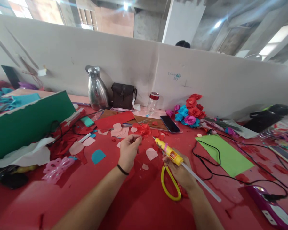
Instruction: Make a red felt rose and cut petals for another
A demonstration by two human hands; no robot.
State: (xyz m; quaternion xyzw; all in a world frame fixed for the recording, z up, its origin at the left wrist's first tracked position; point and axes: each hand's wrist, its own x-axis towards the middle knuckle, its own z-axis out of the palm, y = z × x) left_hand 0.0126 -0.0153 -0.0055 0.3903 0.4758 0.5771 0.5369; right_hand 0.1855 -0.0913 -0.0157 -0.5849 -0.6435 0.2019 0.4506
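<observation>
My left hand (129, 151) pinches a crinkled red paper flower (144, 128) at its lower left. A yellow glue gun (170, 152) is gripped in my right hand (184, 172), its nozzle pointing left toward the flower. From the gun's rear a long whitish glue stick (201, 182) sticks out. Yellow-handled scissors (166, 191) show beneath my right hand; whether the hand also holds them I cannot tell. Between my hands lies a pale pink paper petal (151, 154), and to the left a blue petal (98, 156).
Paper flowers (190, 111), a phone (170, 124), a glass jar (153, 103) and a steel jug (97, 89) stand or lie toward the back. Black cable (206, 174) crosses green paper (225, 155) to a purple power strip (270, 206). A green board (33, 124) rises at left.
</observation>
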